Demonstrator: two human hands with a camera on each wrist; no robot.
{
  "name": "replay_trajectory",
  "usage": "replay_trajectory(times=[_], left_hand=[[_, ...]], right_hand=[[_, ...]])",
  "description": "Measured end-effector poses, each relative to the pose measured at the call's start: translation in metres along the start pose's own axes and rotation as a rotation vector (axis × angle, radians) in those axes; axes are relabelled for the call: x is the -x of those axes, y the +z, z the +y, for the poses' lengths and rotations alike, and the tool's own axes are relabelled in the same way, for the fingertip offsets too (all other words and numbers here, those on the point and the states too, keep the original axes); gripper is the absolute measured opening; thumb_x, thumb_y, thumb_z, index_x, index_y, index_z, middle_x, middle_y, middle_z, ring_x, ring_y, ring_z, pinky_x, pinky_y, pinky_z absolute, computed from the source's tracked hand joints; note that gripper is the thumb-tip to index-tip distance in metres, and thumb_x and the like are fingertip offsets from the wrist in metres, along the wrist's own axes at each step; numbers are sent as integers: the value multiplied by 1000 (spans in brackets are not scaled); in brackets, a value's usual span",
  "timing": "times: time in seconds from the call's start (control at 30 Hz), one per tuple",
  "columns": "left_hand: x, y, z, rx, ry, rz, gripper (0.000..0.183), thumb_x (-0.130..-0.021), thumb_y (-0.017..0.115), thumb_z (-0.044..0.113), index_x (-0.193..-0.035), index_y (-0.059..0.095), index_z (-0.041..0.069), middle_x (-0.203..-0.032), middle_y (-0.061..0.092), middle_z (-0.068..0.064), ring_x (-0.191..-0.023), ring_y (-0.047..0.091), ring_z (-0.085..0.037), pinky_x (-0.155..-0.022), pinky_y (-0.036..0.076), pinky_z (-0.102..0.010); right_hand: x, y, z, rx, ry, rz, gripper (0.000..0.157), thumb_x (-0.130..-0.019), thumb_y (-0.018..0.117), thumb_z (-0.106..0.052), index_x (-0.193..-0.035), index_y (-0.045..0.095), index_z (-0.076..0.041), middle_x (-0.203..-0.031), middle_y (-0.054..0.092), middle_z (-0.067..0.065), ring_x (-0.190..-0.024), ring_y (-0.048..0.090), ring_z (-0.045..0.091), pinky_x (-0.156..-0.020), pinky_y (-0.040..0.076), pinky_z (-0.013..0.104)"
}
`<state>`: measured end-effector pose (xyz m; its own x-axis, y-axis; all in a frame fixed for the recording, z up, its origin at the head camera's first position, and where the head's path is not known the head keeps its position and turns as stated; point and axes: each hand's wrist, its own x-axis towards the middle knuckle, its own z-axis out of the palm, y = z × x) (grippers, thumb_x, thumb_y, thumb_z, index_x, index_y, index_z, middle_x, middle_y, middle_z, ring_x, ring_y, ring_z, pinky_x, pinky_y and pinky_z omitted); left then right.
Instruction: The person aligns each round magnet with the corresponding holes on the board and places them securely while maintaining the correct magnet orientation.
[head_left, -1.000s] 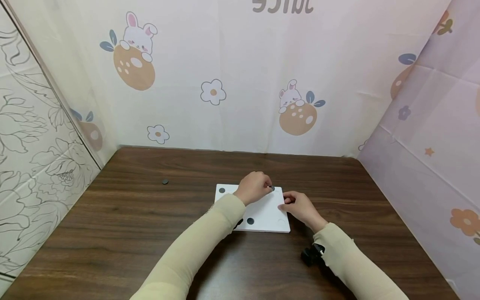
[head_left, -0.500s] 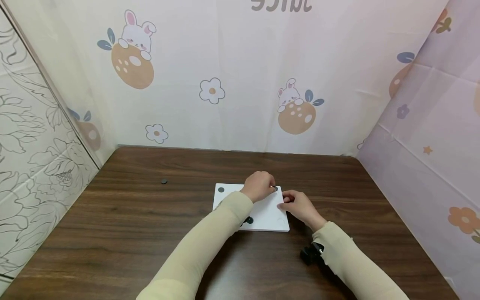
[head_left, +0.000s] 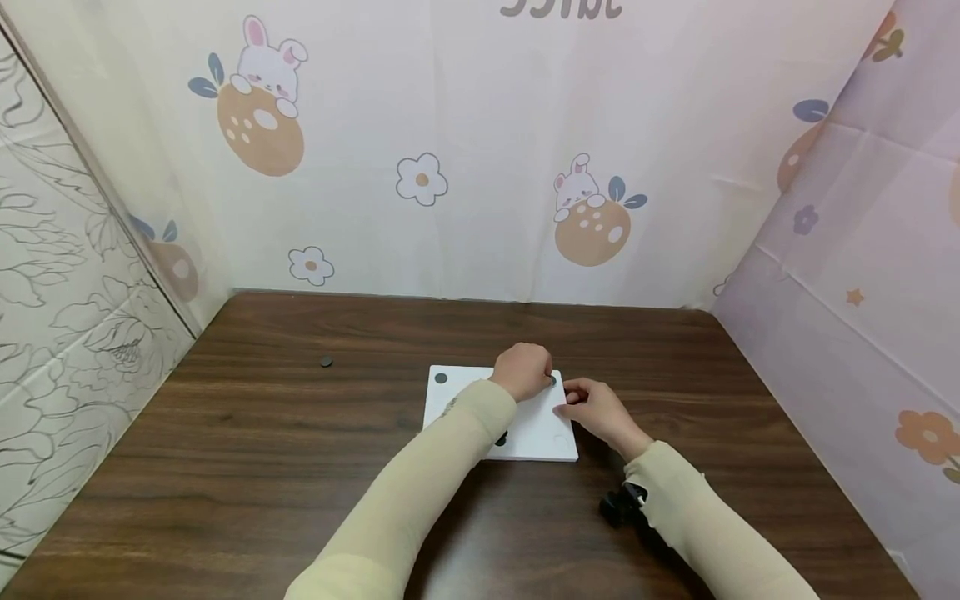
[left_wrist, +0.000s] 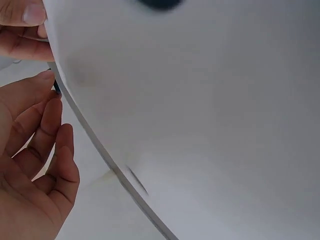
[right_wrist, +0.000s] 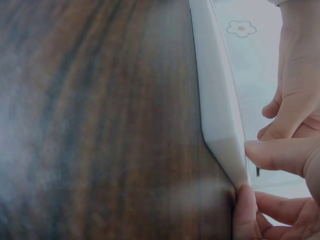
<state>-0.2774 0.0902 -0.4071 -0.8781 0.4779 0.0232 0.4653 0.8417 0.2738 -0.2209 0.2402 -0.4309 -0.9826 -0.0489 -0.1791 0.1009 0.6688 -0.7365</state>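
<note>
A flat white board [head_left: 528, 429] lies on the table. My left hand [head_left: 521, 372] reaches over it and pinches a small dark disc [left_wrist: 57, 86] between thumb and finger at the far right corner. In the head view that disc [head_left: 553, 381] shows only partly beside the fingertips. My right hand [head_left: 600, 414] grips the board's right edge, its thumb on top and a finger against the side. Another dark disc [head_left: 441, 378] sits on the far left corner. A disc near the front edge is mostly hidden by the left wrist's black camera.
One loose dark disc [head_left: 326, 362] lies on the brown wooden table [head_left: 247, 467], left of the board. A black wrist camera [head_left: 622, 505] hangs below the right sleeve. Patterned curtains [head_left: 480, 100] stand behind the table and at both sides.
The left hand has shifted slightly to the right with the disc at the far right corner, and its sleeve now covers more of the board. The right hand keeps its hold.
</note>
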Motion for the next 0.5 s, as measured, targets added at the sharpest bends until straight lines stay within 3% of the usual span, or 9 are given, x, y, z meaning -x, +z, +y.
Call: replay_trajectory(times=[0.5], left_hand=[[-2, -1, 7, -98, -7, -12, 11, -85, 66, 28, -88, 71, 19, -86, 67, 6, -77, 57, -11, -59, 47, -23]], right_hand=[[0, -1, -1, -15, -6, -10, 48, -82, 68, -19, -123, 52, 1, -98, 54, 10, -83, 48, 20, -67, 42, 28]])
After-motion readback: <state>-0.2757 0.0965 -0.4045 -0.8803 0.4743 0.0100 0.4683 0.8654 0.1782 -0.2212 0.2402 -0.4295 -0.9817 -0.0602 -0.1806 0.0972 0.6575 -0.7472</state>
